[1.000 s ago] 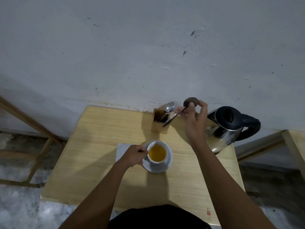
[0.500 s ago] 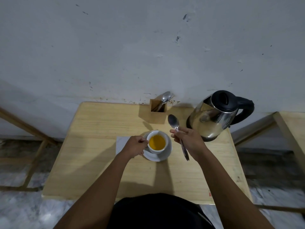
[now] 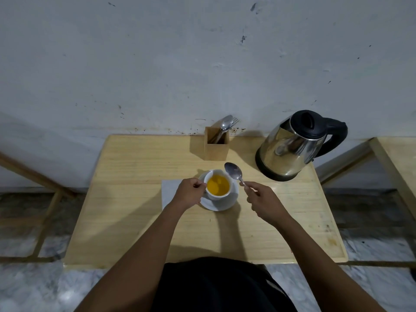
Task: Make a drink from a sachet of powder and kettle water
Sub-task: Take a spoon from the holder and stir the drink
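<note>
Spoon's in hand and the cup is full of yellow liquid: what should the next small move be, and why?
Probably lower the spoon bowl into the cup and stir. The right hand holds it just above the rim, the left hand steadies the cup at its side, and pale patches float in the yellow drink.

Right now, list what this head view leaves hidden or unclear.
- Cup handle: covered by the left hand.
- Spoon handle: inside the right hand.
- Cutlery in the wooden holder: lower parts hidden by its walls.
- Kettle water level: closed lid.
</note>
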### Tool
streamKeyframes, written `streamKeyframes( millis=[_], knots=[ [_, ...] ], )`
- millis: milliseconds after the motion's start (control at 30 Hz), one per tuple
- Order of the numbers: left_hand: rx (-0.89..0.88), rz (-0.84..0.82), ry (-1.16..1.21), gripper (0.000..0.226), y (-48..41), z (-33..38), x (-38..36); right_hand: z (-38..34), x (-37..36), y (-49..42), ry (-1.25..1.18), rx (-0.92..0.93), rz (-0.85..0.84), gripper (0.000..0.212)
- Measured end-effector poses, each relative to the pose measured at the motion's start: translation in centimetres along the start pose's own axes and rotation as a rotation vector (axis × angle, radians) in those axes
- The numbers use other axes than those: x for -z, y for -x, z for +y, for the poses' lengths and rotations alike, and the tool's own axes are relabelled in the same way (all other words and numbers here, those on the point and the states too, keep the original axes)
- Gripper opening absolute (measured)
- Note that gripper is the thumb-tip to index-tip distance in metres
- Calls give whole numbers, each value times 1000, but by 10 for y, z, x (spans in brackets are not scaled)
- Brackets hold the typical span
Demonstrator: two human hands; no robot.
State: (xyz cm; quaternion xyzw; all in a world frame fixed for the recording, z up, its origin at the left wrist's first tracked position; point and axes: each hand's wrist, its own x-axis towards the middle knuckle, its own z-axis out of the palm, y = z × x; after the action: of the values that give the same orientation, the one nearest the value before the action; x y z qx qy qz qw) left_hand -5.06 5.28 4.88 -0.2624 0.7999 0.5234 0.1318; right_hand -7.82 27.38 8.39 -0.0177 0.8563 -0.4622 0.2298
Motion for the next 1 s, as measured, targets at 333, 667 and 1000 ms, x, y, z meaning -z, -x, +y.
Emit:
streamKeyframes(
  millis=[333, 667, 1000],
  knots=[
    [-6, -23, -19, 29, -1, -2, 2, -3, 4, 14, 611, 143, 91, 22],
    [2, -43, -30, 20, -3, 1, 3, -41, 4, -3, 1201, 400, 10, 29],
    [-9, -69, 10, 17, -8, -2, 4, -79, -20, -45, 1389, 464, -38, 21]
  ],
)
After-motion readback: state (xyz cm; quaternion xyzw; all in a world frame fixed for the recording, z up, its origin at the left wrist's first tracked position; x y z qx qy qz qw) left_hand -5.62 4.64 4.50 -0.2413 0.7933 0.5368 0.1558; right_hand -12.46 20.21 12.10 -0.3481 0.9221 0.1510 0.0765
